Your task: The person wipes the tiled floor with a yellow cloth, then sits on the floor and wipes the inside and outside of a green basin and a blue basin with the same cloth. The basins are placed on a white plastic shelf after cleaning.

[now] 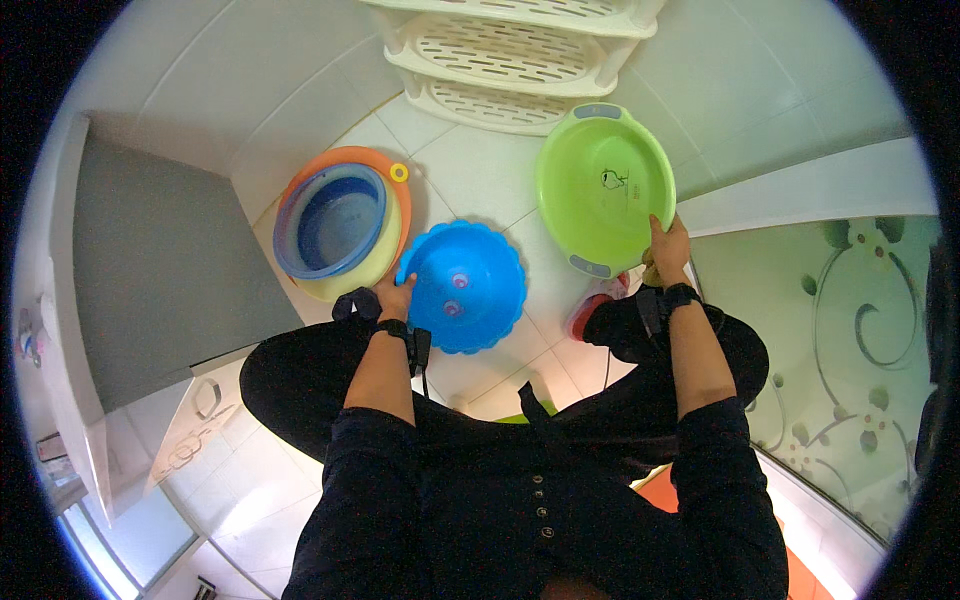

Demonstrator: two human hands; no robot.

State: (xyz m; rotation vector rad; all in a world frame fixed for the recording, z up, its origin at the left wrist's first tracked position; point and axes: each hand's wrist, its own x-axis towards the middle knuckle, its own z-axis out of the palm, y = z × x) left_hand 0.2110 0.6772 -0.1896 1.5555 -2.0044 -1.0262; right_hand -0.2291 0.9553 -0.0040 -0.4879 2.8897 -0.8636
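My left hand (397, 298) grips the left rim of a blue plastic basin (469, 289) with a scalloped edge and two small round pictures in its bottom. My right hand (669, 249) has its thumb over the lower right rim of a light green plastic basin (589, 184) with grey grip pads and a printed cartoon figure. Something yellowish-brown, perhaps a cloth (651, 271), shows under the right hand. Just beyond my left hand stand nested basins: a translucent blue one (337, 225) inside a pale yellow one (379, 271), with an orange one (405, 206) outermost.
A white plastic tiered rack (495, 56) stands against the tiled wall ahead. On the left is a grey-topped cabinet (165, 262). A frosted glass panel (825, 360) with a floral pattern rises at right. A red shoe (592, 309) rests on the tiled floor (480, 176).
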